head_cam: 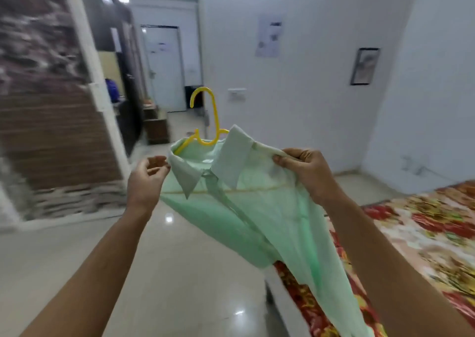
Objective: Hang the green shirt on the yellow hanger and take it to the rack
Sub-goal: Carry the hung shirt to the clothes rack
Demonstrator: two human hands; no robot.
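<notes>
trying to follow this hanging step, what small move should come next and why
Probably the left hand should take the yellow hanger by its neck: the hanger already sits inside the collar of the green shirt, its hook stands free, the right hand grips only a shoulder, and the tail trails over the bed.

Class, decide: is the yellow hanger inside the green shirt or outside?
Inside: the hanger pokes out through the collar of the shirt.

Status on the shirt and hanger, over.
Right hand grips green shirt at the shoulder; left hand at the collar, grip unclear. Yellow hanger inside shirt, hook up. Rack not in view.
</notes>
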